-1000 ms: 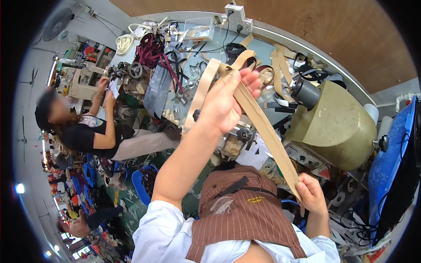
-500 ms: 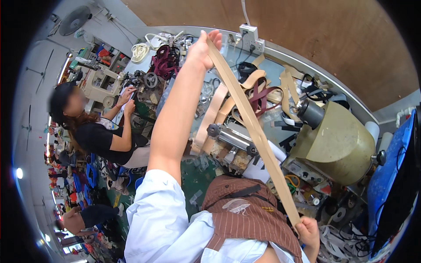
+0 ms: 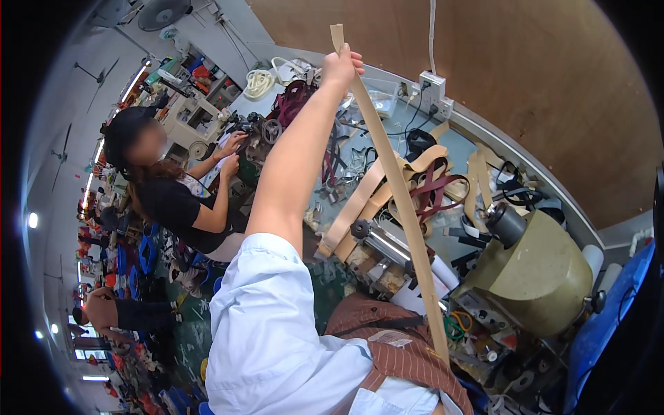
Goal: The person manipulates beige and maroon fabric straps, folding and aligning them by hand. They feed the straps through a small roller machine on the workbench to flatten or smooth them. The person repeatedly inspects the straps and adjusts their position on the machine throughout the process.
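My left arm reaches up and away, and my left hand (image 3: 342, 67) is closed around a long beige strap (image 3: 393, 173). A short end of it sticks up above the fist. From the hand the strap runs down, fairly straight, past the machine to the front of my brown striped apron (image 3: 408, 346). Its lower end is out of sight there. My right hand does not show. Behind the strap, wide beige strips (image 3: 356, 204) and a maroon strip (image 3: 430, 183) lie on the bench.
An olive-green machine (image 3: 529, 270) with a dark knob stands at right, beside a blue sheet-like object (image 3: 609, 332). A metal roller (image 3: 387, 245) juts out near my apron. At left a person (image 3: 176, 197) in black works at a sewing machine (image 3: 190, 128). Power sockets (image 3: 433, 93) line the wall.
My left hand has risen slightly, and a strap end now shows above it. My right hand, earlier gripping the strap's lower part, has left the view. The view has shifted.
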A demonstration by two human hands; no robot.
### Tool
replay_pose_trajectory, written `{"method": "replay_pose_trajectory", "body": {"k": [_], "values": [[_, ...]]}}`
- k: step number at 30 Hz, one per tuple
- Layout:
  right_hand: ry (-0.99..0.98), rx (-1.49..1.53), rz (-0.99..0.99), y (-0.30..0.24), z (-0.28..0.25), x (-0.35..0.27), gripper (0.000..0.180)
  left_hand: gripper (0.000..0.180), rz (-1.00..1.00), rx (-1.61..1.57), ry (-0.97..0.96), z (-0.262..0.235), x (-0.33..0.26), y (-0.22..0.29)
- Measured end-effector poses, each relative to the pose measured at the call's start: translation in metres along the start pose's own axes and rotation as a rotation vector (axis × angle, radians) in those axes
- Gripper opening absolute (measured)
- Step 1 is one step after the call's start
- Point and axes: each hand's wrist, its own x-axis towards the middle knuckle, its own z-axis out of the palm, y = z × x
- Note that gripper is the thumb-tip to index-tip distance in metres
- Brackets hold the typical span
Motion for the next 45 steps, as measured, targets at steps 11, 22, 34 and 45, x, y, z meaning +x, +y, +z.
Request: {"method": "replay_pose_trajectory", "body": {"k": [11,22,34,45], "values": [[0.416,-0.327,-0.442,-0.025,0.002,0.06,0.032,0.06,-0.013,-0.201,-0.462,-0.013,0.05,0.079],[0.288,-0.625,-0.138,0.023,0.005,0.132,0.027,0.028,0.073,0.768,-0.526,-0.145,-0.187,-0.251],[0.363,-0.346,0.101,0.033,-0.006,0.06,0.022,0.074,-0.153,1.07,-0.276,-0.085,-0.35,-0.406],[0.375,-0.301,0.163,0.082,0.033,0.04,0.024,0.031,-0.451,0.349,-0.565,-0.136,-0.305,-0.435]]}}
